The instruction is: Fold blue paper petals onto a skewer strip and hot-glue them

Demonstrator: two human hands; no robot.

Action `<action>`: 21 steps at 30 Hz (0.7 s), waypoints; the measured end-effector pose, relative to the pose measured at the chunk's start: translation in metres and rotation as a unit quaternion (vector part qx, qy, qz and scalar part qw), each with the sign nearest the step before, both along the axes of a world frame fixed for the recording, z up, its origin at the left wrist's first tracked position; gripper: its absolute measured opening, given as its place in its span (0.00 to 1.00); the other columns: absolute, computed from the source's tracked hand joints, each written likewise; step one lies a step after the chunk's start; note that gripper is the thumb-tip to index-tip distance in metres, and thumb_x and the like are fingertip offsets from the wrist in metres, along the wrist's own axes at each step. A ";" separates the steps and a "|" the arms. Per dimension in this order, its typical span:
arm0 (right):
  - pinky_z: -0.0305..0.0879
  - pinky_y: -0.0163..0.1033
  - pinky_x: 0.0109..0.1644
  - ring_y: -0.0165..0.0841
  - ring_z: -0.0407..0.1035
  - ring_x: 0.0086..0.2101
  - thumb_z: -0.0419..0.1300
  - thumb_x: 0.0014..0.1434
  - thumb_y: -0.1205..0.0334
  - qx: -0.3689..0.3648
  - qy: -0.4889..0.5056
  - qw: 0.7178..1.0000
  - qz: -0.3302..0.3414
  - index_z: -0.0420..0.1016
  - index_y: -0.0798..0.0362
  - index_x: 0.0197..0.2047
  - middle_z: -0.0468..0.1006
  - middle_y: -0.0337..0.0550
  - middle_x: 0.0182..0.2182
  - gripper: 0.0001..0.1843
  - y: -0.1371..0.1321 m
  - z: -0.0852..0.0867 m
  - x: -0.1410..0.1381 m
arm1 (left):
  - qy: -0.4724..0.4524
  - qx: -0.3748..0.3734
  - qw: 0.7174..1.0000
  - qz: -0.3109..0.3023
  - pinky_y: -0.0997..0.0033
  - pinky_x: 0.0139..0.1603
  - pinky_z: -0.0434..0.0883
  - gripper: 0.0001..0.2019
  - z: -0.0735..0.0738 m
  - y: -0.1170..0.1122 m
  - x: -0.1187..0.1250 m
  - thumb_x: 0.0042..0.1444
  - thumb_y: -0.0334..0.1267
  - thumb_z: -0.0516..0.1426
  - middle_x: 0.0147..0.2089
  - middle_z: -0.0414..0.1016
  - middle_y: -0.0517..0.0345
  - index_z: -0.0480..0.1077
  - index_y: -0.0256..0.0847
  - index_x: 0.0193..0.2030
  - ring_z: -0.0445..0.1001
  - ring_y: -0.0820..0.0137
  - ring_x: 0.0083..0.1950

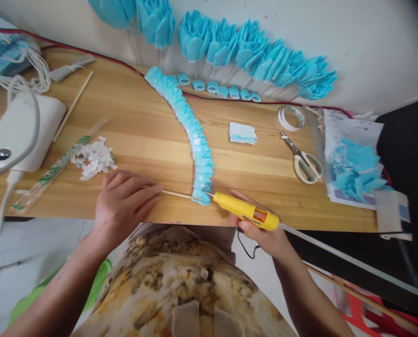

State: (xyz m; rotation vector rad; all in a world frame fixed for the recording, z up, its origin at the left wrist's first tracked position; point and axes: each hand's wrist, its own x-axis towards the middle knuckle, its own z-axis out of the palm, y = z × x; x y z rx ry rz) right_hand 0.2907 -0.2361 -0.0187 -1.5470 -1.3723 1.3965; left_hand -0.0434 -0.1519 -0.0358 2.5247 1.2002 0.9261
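Note:
Near the table's front edge, my left hand (130, 196) is closed on the end of a thin wooden stick (177, 193). The stick's other end lies on the nearest piece of a long curved row of overlapping blue petals (198, 145). My right hand (261, 229) grips a yellow glue gun (246, 209), its metal tip at that same nearest petal, touching or just above it. A long whitish glue stick (349, 262) runs out of the gun's back end to the lower right.
Blue paper flowers (226, 44) on sticks lean along the wall, with several small blue rolls (212, 86) below. Scissors (303, 161), a tape roll (291, 118), a folded blue stack (242, 133) and a petal bag (356, 164) lie right; paper scraps (97, 158) and a white power bank (30, 126) left.

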 end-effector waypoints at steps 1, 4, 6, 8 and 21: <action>0.72 0.40 0.35 0.34 0.71 0.29 0.64 0.61 0.44 -0.004 -0.002 1.000 0.002 0.70 0.50 0.68 0.80 0.44 0.33 0.36 0.000 0.001 0.000 | -0.004 0.000 1.000 0.004 0.51 0.46 0.71 0.06 -0.001 0.000 0.000 0.65 0.37 0.61 0.45 0.83 0.57 0.77 0.53 0.47 0.77 0.58 0.43; 0.71 0.39 0.33 0.33 0.70 0.29 0.64 0.61 0.45 -0.011 -0.012 1.000 0.011 0.69 0.48 0.69 0.79 0.42 0.32 0.36 -0.001 0.003 0.001 | -0.006 0.003 1.000 0.012 0.51 0.45 0.69 0.06 -0.002 -0.001 0.001 0.65 0.36 0.61 0.44 0.83 0.57 0.77 0.53 0.46 0.76 0.58 0.42; 0.72 0.39 0.36 0.34 0.70 0.30 0.64 0.61 0.46 -0.010 -0.019 1.000 0.013 0.70 0.48 0.69 0.79 0.42 0.32 0.35 -0.001 0.003 0.000 | -0.006 0.004 1.000 0.013 0.51 0.45 0.69 0.06 -0.002 -0.001 0.001 0.65 0.37 0.61 0.44 0.82 0.57 0.77 0.53 0.46 0.76 0.58 0.42; 0.72 0.40 0.38 0.34 0.70 0.31 0.64 0.61 0.46 -0.009 -0.023 1.000 0.014 0.70 0.47 0.69 0.78 0.42 0.31 0.35 -0.001 0.004 -0.001 | -0.004 -0.003 1.000 0.013 0.51 0.45 0.69 0.06 -0.002 0.000 0.001 0.65 0.38 0.61 0.44 0.82 0.58 0.78 0.54 0.45 0.76 0.58 0.42; 0.69 0.36 0.30 0.30 0.66 0.26 0.66 0.59 0.49 -0.024 -0.023 0.999 0.002 0.71 0.48 0.68 0.76 0.40 0.28 0.35 0.004 0.011 -0.010 | -0.021 -0.026 0.999 0.014 0.50 0.45 0.70 0.05 0.002 -0.001 0.003 0.67 0.38 0.60 0.43 0.82 0.59 0.77 0.54 0.44 0.76 0.59 0.43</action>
